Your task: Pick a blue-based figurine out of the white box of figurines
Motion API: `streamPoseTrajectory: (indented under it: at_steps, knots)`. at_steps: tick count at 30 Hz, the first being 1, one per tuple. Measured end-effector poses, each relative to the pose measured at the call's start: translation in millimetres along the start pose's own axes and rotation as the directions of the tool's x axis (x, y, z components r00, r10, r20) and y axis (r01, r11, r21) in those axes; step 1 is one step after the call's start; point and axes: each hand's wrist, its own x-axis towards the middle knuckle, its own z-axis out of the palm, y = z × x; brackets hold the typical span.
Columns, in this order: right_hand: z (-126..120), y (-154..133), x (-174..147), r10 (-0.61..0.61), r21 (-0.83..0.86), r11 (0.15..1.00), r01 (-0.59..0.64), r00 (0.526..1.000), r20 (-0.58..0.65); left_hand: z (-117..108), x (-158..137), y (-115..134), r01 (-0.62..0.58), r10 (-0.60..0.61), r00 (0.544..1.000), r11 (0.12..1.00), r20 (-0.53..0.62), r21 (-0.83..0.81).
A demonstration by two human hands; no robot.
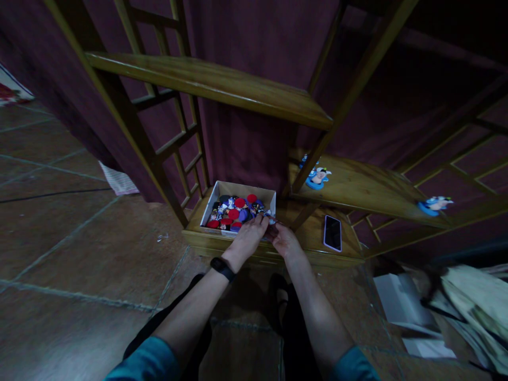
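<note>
An open cardboard box (pixel 274 198) of small figurines with red, blue and black round bases (pixel 233 214) sits on the low wooden shelf. My left hand (pixel 252 233), with a black band on its wrist, reaches over the box's front right corner, fingers bent. Close beside it, my right hand (pixel 284 239) is turned partly palm up with curled fingers. Between the fingertips of both hands is a small pale-blue and white figurine (pixel 272 221), mostly hidden by the fingers.
A phone (pixel 332 233) lies on the low shelf at right. Blue-based figurines (pixel 317 178) and another figurine (pixel 434 205) stand on the raised shelf (pixel 357 182). An upper board (pixel 210 84) and wooden posts frame the space. White boxes (pixel 405 301) lie on the floor.
</note>
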Motion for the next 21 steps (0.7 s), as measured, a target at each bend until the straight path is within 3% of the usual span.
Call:
streamPoseTrajectory:
  at_steps: [7, 13, 17, 21]
  knots:
    - [-2.5, 1.9, 2.1, -0.02, -0.024, 1.0, 0.02, 1.0, 0.019, 2.5, -0.1, -1.1, 0.02, -0.019, 1.0, 0.999, 0.003, -0.032]
    - [-3.7, 2.0, 3.1, -0.023, -0.031, 0.999, 0.023, 0.999, 0.028, 7.1, 1.4, -4.2, 0.137, -0.136, 0.991, 0.983, 0.016, -0.124]
    - [-1.5, -0.4, -0.2, -0.05, -0.061, 0.997, 0.053, 0.998, 0.044, 10.4, 5.4, -9.4, 0.192, -0.202, 0.979, 0.945, -0.01, -0.266]
    - [2.7, -3.9, -5.3, -0.1, -0.123, 0.987, 0.107, 0.993, 0.062, 14.0, 12.2, -16.8, 0.253, -0.296, 0.955, 0.825, -0.004, -0.505]
